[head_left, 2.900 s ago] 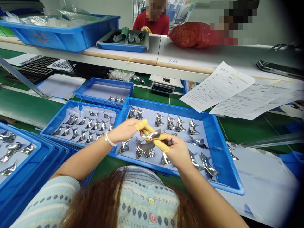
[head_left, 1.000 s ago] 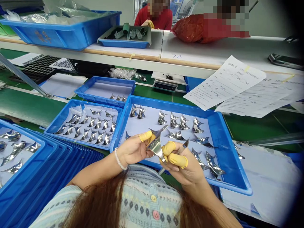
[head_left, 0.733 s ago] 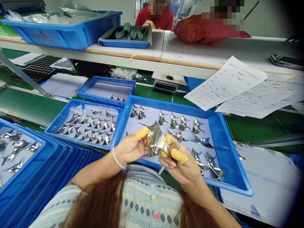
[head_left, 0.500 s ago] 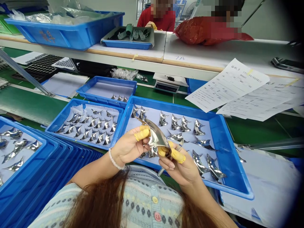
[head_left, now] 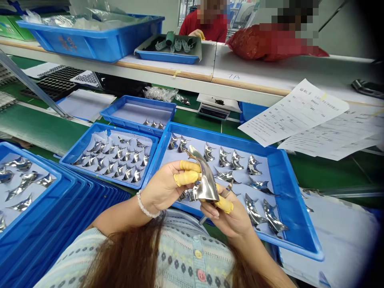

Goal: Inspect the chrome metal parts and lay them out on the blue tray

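Between my hands is a curved, shiny metal piece (head_left: 207, 182) with a pointed tip at the top and a wider lower end. My left hand (head_left: 168, 186) grips its left side with fingers in yellow finger cots. My right hand (head_left: 226, 208), also in finger cots, holds the lower right end; some of its fingers are hidden behind the piece. A thin dark pointed object shows by the right fingers, too small to name. Below the hands lies a large blue tray (head_left: 295, 208) lined with white paper, with several similar metal pieces (head_left: 255, 165) in spaced rows.
A smaller blue tray (head_left: 67, 158) of metal pieces and another blue tray (head_left: 105, 114) sit at the left. Stacked trays (head_left: 90, 200) stand nearer on the left. Papers (head_left: 294, 112) hang from the shelf edge (head_left: 192, 80). A person in red (head_left: 187, 24) sits beyond the shelf.
Both hands came nearer my body and kept turning the metal piece. Its engraved face showed earlier; now a smooth curved side faces me, with the tip up. The view shifted slightly.
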A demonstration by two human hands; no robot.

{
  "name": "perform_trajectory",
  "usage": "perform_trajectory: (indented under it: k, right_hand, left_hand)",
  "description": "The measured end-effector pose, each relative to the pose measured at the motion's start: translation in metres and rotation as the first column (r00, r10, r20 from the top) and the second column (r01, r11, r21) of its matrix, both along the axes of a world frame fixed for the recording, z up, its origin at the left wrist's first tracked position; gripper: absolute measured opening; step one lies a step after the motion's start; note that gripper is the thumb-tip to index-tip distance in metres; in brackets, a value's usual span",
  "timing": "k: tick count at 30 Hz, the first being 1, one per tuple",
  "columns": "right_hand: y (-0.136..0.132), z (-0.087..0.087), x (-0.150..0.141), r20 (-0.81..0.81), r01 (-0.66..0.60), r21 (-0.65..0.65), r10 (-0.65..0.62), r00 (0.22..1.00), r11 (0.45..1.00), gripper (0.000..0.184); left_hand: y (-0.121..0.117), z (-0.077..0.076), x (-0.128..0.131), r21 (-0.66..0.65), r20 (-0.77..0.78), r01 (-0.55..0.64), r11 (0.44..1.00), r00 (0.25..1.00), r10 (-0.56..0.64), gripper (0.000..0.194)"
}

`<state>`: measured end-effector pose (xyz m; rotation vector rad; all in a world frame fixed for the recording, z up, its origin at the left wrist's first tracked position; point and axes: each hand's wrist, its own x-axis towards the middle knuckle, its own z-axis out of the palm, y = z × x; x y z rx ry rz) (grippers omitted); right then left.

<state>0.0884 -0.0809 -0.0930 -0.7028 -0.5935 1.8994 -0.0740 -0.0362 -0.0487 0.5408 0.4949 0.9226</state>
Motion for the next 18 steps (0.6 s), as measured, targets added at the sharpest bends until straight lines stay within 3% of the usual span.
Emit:
perform_trajectory:
  k: [5,8,18]
  right_hand:
    - [-0.001,0.004,0.002,0.068,0.023,0.166,-0.034,0.997,0.986,0.018]
    - [-0.001,0.010,0.002,0.167,0.005,0.259,-0.050,0.985,0.966,0.019]
    - [0.001,0.014,0.005,0.356,0.003,0.403,-0.159,0.921,0.915,0.009]
  left_hand:
    - [0.002,-0.001,-0.002,0.083,-0.084,-0.067,0.994,0.994,0.074,0.023]
    - [0.003,-0.003,-0.001,0.139,-0.116,-0.050,0.989,0.991,0.066,0.026]
    - [0.002,-0.002,-0.007,0.287,-0.282,-0.043,0.957,0.951,0.127,0.027]
